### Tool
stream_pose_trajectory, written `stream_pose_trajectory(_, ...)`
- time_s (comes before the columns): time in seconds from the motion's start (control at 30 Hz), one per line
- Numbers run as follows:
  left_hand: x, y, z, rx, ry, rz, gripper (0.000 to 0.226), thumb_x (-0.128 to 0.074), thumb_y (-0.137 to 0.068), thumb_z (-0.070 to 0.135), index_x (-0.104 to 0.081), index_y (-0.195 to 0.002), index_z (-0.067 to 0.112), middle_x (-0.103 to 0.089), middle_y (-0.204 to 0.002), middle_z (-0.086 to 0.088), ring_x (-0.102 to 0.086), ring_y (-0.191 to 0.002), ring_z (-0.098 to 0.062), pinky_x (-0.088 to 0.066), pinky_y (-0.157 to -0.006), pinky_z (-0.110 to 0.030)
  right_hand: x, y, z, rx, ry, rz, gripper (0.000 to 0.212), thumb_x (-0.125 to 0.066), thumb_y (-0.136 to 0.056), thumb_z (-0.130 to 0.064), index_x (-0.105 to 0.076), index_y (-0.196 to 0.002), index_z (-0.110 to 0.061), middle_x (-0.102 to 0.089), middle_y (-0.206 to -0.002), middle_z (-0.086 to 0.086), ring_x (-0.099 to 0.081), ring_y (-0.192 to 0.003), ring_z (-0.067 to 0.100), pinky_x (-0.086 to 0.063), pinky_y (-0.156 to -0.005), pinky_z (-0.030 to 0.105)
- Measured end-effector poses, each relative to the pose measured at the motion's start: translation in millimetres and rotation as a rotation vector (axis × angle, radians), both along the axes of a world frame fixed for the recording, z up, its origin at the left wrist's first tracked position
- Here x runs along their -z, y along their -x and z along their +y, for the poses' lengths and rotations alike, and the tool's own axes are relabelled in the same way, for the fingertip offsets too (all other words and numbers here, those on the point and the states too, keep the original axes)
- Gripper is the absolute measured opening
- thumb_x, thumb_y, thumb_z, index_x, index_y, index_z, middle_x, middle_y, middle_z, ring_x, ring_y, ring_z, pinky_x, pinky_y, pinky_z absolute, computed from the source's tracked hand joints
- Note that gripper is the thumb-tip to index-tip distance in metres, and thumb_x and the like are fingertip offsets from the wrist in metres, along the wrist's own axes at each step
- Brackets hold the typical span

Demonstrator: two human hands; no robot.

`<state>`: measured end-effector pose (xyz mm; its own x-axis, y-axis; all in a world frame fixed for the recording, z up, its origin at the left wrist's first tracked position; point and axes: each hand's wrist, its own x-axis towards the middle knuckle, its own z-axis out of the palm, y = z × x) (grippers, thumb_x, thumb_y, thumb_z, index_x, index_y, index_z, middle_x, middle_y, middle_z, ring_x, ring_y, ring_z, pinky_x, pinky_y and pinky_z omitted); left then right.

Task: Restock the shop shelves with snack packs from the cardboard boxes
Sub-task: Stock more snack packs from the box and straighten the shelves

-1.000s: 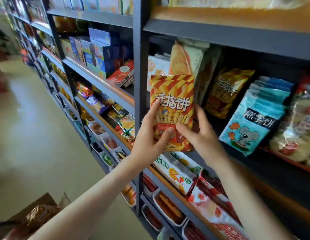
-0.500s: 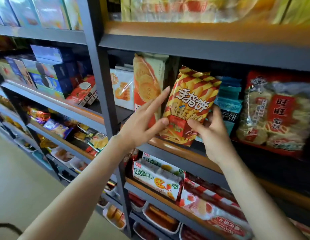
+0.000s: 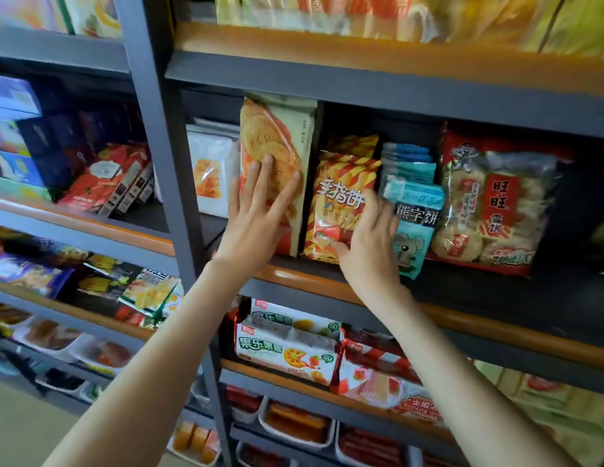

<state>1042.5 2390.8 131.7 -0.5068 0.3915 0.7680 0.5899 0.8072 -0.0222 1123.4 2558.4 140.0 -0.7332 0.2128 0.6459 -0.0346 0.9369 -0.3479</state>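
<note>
A red-and-yellow striped snack pack [image 3: 337, 203] stands upright on the middle shelf [image 3: 479, 323], with another of the same kind [image 3: 356, 144] behind it. My right hand [image 3: 371, 244] grips its lower right edge, thumb on the front and fingers blurred at the side next to the blue packs. My left hand [image 3: 256, 214] lies flat with straight fingers against the tall orange-and-cream biscuit pack [image 3: 283, 129] just left of the striped pack. No cardboard box is in view.
Blue mouse-print packs [image 3: 416, 200] and a red rice-cracker bag [image 3: 492, 203] stand right of the striped pack. A grey upright post [image 3: 159, 156] divides the shelving. Green-and-white fruit packs [image 3: 283, 352] lie on the shelf below, with trays of snacks lower down.
The striped pack went from held in the air into the gap between the tall biscuit pack and the blue packs. My left hand let go of it and now presses the tall pack.
</note>
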Motion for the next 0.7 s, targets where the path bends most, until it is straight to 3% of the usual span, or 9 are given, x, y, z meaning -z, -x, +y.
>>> stream_pose_trajectory(0.1,3.0,9.0,-8.8,0.051,0.045,-0.002,0.11,-0.085,-0.064,0.018,-0.017,-0.151,0.023,-0.01,-0.156,-0.026,-0.005,-0.144,-0.039,-0.007,-0.113,-0.054,1.3,1.3,2.0,0.079,-0.327,-0.006,0.11,-0.083,-0.069,-0.013,-0.011,-0.151,-0.019,-0.023,-0.152,0.018,-0.029,-0.132,0.037,-0.033,-0.108,0.049)
stream_pose_trajectory(0.2,1.4,13.1,-14.8,0.099,0.076,-0.007,0.114,-0.087,-0.061,0.02,-0.017,-0.151,0.021,-0.007,-0.156,-0.026,-0.002,-0.144,-0.038,-0.01,-0.114,-0.057,-8.7,9.2,4.1,0.032,-0.469,-0.174,0.11,-0.08,-0.074,-0.029,-0.003,-0.154,-0.019,-0.005,-0.16,0.013,-0.003,-0.146,0.033,0.005,-0.114,0.041)
stream_pose_trajectory(0.27,-0.2,13.4,-16.5,0.121,0.08,-0.01,0.113,-0.087,-0.062,0.021,-0.017,-0.151,0.021,-0.007,-0.156,-0.027,-0.001,-0.144,-0.039,-0.011,-0.114,-0.058,-17.1,17.1,5.4,0.001,-0.488,-0.288,0.109,-0.074,-0.078,-0.041,0.001,-0.153,-0.017,0.003,-0.16,0.012,0.008,-0.147,0.029,0.013,-0.112,0.038)
stream_pose_trajectory(0.33,-0.3,14.6,-17.7,0.127,0.084,-0.002,0.113,-0.087,-0.063,0.021,-0.016,-0.151,0.021,-0.007,-0.156,-0.027,-0.003,-0.144,-0.039,-0.012,-0.114,-0.058,-22.5,24.2,4.8,-0.043,-0.416,-0.403,0.104,-0.067,-0.081,-0.05,0.001,-0.153,-0.018,0.011,-0.16,0.009,0.014,-0.147,0.026,0.01,-0.115,0.038)
stream_pose_trajectory(0.43,0.8,17.8,-19.1,0.131,0.095,0.001,0.114,-0.087,-0.064,0.023,-0.014,-0.152,0.022,-0.006,-0.157,-0.025,-0.001,-0.145,-0.038,-0.01,-0.114,-0.055,-23.9,33.0,3.3,-0.045,-0.345,-0.479,0.096,-0.061,-0.087,-0.047,0.002,-0.153,-0.02,0.016,-0.16,0.008,0.017,-0.146,0.024,0.009,-0.116,0.038)
stream_pose_trajectory(0.6,-1.4,19.4,-20.3,0.134,0.11,0.036,0.115,-0.087,-0.063,0.029,-0.015,-0.152,0.021,-0.006,-0.156,-0.026,0.001,-0.144,-0.038,-0.008,-0.114,-0.054,-12.5,45.4,-5.8,0.024,-0.343,-0.438,0.115,-0.072,-0.079,-0.043,0.019,-0.148,-0.034,0.033,-0.154,0.002,0.028,-0.142,0.027,0.001,-0.112,0.062)
stream_pose_trajectory(0.7,-5.3,18.9,-23.0,0.084,0.134,0.089,0.115,-0.087,-0.06,0.038,-0.019,-0.151,0.022,-0.008,-0.155,-0.026,0.0,-0.142,-0.042,-0.003,-0.111,-0.058,-7.6,54.5,-6.8,0.077,-0.401,-0.436,0.115,-0.074,-0.08,-0.034,0.019,-0.149,-0.032,0.034,-0.153,0.003,0.03,-0.141,0.03,-0.005,-0.112,0.063)
